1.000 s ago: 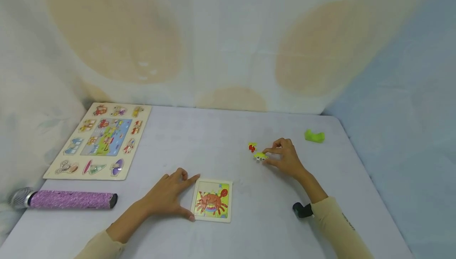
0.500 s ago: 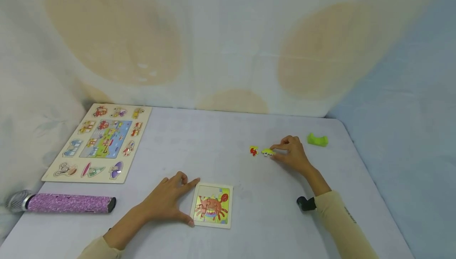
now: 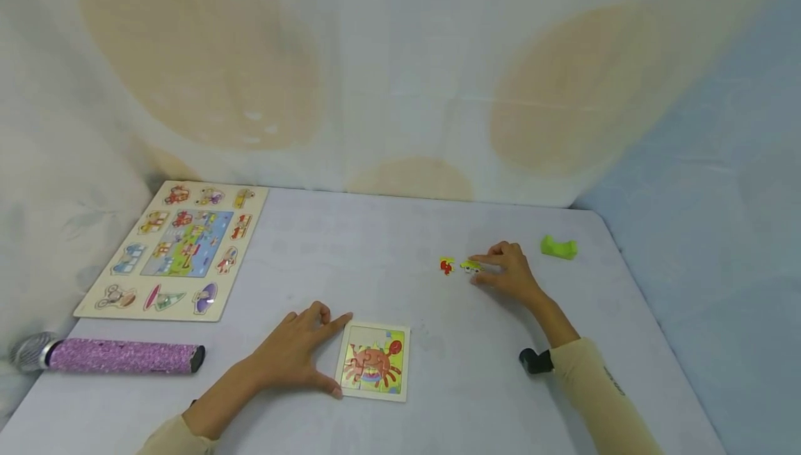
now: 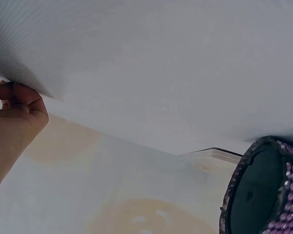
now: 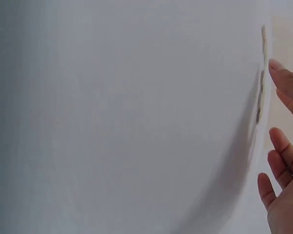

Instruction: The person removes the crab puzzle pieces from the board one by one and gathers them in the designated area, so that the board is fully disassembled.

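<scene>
A small framed crab jigsaw puzzle lies flat near the front middle of the table. My left hand spreads its thumb and forefinger along the puzzle's left side, their tips at its two left corners. Farther back, a yellow-green puzzle piece lies on the table between the parted thumb and forefinger of my right hand. In the right wrist view these fingers appear apart from the piece. To its left sits a red-and-yellow puzzle piece.
A large wooden picture board lies at the back left. In front of it is a purple glittery microphone. A bright green curved object sits at the back right, and a black object is by the right sleeve.
My right hand has moved the yellow-green piece rightward, away from the red one; its thumb and forefinger now stand wider apart. My left hand stays at the puzzle.
</scene>
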`<state>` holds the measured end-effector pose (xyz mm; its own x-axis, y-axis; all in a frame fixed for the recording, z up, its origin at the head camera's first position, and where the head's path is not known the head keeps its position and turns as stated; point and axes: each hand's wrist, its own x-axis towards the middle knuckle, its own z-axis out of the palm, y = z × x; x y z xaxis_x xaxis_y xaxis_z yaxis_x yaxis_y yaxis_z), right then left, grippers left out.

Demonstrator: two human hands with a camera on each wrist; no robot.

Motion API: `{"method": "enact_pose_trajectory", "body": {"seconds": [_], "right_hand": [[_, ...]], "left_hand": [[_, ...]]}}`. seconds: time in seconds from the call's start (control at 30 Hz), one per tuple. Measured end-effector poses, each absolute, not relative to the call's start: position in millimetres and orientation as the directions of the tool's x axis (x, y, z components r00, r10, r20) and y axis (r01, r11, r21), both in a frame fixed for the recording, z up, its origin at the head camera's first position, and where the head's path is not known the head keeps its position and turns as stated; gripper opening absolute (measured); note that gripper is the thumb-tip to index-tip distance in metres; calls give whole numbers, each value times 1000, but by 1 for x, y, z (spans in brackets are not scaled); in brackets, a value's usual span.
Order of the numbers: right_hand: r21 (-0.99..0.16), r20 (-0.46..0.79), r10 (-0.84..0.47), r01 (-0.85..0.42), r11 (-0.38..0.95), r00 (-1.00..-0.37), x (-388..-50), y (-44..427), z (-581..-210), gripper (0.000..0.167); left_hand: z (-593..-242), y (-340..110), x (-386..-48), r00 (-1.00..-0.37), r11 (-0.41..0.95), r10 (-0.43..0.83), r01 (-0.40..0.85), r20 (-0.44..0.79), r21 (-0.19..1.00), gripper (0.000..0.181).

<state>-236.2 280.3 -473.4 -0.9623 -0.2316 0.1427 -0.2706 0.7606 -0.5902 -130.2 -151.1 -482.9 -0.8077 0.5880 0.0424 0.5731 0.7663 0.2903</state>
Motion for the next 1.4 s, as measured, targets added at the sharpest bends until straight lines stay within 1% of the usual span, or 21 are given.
{"method": "enact_pose_trajectory", "body": {"seconds": [0.13,0.33,0.4,0.53,0.67,0.83,1.13,1.4], "right_hand": [[-616,139,-264,-293,732,-954,-223,261,-468,41],[-605,192,-402,-430,670,-895,-194,223,-464,35],[-599,185,-438,-454,660,-880,-181,209,-462,35],[-613,135,-471,-447,652,-872,-159,183,-458,35],[-609,92,-478,-429,667,-874,-144,167,-458,35],[-581,59,-471,-414,701,-880,-134,159,-462,36],[-566,96,-455,-425,706,-885,-125,154,-466,42],[-543,125,-460,-449,710,-879,-122,153,-471,45]], "left_hand": [[-481,-152,-129,-808,768,589,570,29,292,118],[-480,-151,-128,-806,762,591,563,11,320,114],[-481,-151,-127,-807,763,591,564,13,317,113],[-482,-152,-126,-813,768,582,560,25,312,113],[-483,-151,-124,-814,766,580,560,38,315,113],[-484,-150,-123,-810,763,585,569,45,306,113],[-482,-150,-122,-811,762,584,564,36,319,113],[-481,-150,-121,-808,753,587,570,54,330,113]]}}
